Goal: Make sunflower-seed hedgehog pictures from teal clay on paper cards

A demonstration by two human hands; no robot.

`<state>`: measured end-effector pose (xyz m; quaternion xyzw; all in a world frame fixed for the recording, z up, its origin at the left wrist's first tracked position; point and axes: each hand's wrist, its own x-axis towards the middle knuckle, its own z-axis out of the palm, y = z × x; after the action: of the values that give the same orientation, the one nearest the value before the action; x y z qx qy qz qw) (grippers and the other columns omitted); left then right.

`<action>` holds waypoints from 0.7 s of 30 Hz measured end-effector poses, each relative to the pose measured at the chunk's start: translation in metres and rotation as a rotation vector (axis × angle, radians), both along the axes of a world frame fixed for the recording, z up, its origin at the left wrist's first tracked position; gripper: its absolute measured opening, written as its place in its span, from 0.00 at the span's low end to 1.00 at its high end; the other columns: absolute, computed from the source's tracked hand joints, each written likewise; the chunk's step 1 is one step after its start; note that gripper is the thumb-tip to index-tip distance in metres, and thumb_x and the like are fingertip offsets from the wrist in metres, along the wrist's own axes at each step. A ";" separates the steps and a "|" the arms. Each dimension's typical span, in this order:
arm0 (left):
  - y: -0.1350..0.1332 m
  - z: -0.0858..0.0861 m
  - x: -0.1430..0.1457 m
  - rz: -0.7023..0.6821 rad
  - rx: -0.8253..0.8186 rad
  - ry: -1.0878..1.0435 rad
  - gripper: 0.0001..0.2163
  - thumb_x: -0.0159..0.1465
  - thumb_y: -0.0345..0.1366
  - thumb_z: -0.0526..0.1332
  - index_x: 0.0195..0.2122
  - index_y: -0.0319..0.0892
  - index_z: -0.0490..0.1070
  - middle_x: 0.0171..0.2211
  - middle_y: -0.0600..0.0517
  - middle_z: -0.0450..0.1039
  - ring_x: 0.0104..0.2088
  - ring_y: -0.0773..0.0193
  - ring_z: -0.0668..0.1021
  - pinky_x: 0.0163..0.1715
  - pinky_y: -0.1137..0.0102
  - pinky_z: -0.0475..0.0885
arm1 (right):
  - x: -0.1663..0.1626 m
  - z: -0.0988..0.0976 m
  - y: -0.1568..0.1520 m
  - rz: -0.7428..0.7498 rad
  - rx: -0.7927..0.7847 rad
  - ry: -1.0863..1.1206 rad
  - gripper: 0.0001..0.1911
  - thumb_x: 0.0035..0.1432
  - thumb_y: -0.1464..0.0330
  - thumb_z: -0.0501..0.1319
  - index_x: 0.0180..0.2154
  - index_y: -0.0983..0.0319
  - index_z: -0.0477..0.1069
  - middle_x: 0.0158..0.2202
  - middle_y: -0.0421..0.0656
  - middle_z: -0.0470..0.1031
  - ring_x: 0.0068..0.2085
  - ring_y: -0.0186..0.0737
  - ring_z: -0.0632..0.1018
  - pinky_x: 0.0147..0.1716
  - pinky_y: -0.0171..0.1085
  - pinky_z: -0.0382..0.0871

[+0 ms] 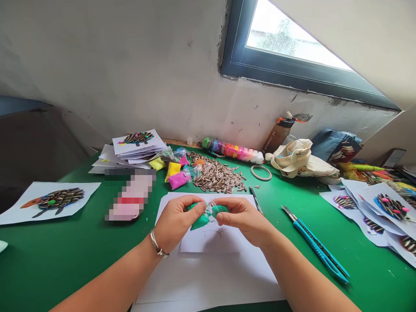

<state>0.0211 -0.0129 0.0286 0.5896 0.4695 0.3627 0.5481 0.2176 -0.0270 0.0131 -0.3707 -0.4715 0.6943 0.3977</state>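
Green modelling clay (199, 221) in a clear plastic wrapper is between my two hands, over the white paper. My left hand (177, 223), with a silver bracelet at its wrist, pinches the larger green part. My right hand (243, 219) grips the other end, where clear plastic and more green show between thumb and fingers. Whitish, stretched-looking bits lie between the two parts. Below the hands, a small white sheet (208, 246) with a thin pencil drawing rests on larger white paper (208, 281). A dark pen (256, 199) lies just beyond my right hand.
Sunflower seeds (217, 175) are heaped behind my hands, beside small bags of coloured clay (180, 180). A blue utility knife (316, 245) with its blade showing lies right. Seed-picture cards (138, 149) are stacked at the back left. A bottle (277, 135) and cloth bag (292, 158) stand behind.
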 end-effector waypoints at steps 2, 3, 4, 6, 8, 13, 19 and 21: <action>-0.002 0.000 0.001 -0.025 0.024 0.019 0.14 0.56 0.47 0.63 0.31 0.39 0.77 0.28 0.50 0.74 0.28 0.63 0.71 0.27 0.70 0.66 | 0.002 -0.001 0.000 0.081 -0.036 -0.016 0.15 0.48 0.67 0.72 0.40 0.62 0.78 0.32 0.41 0.76 0.32 0.32 0.72 0.35 0.35 0.65; -0.003 0.000 0.001 -0.037 0.032 0.030 0.14 0.56 0.47 0.63 0.31 0.39 0.77 0.29 0.50 0.75 0.29 0.63 0.71 0.28 0.70 0.67 | 0.003 -0.001 -0.001 0.101 -0.053 -0.024 0.15 0.47 0.67 0.72 0.40 0.63 0.79 0.32 0.40 0.75 0.32 0.32 0.72 0.34 0.35 0.65; -0.004 0.000 0.001 -0.047 0.036 0.040 0.14 0.56 0.46 0.63 0.31 0.40 0.77 0.29 0.49 0.75 0.29 0.62 0.72 0.28 0.70 0.67 | 0.003 -0.001 -0.001 0.111 -0.070 -0.032 0.15 0.47 0.66 0.73 0.39 0.63 0.79 0.31 0.40 0.75 0.31 0.32 0.72 0.34 0.34 0.64; -0.005 0.000 0.001 -0.055 0.034 0.049 0.14 0.57 0.46 0.63 0.31 0.40 0.78 0.30 0.49 0.76 0.30 0.62 0.73 0.28 0.70 0.68 | 0.004 -0.001 -0.002 0.109 -0.098 -0.047 0.14 0.45 0.66 0.73 0.36 0.63 0.78 0.29 0.39 0.74 0.31 0.32 0.72 0.33 0.34 0.64; -0.006 0.000 0.001 -0.053 0.030 0.042 0.13 0.56 0.46 0.63 0.32 0.40 0.78 0.29 0.50 0.76 0.30 0.62 0.73 0.28 0.70 0.68 | 0.003 0.000 -0.002 0.108 -0.117 -0.051 0.13 0.44 0.66 0.73 0.33 0.63 0.76 0.28 0.39 0.74 0.30 0.32 0.72 0.32 0.34 0.63; -0.005 -0.001 0.002 -0.029 -0.003 0.017 0.15 0.55 0.47 0.65 0.34 0.40 0.78 0.29 0.50 0.76 0.28 0.63 0.73 0.26 0.70 0.68 | 0.001 0.001 -0.002 0.058 -0.095 -0.096 0.13 0.44 0.68 0.72 0.32 0.62 0.71 0.27 0.37 0.72 0.30 0.33 0.71 0.32 0.34 0.64; -0.002 -0.003 0.002 0.036 0.038 0.064 0.16 0.55 0.48 0.65 0.35 0.40 0.79 0.31 0.49 0.77 0.29 0.61 0.74 0.27 0.69 0.70 | -0.003 -0.001 -0.001 -0.131 0.001 -0.244 0.14 0.46 0.67 0.71 0.30 0.61 0.66 0.27 0.37 0.70 0.29 0.33 0.71 0.31 0.35 0.66; -0.001 -0.002 0.000 0.055 0.066 0.074 0.16 0.55 0.48 0.65 0.34 0.41 0.79 0.31 0.50 0.77 0.30 0.61 0.75 0.27 0.69 0.70 | -0.002 0.000 0.000 -0.174 0.015 -0.225 0.15 0.46 0.66 0.71 0.29 0.61 0.65 0.27 0.37 0.71 0.30 0.34 0.72 0.30 0.36 0.67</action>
<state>0.0212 -0.0139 0.0261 0.6072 0.4933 0.3706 0.5006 0.2157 -0.0271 0.0129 -0.4827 -0.4844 0.6077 0.4038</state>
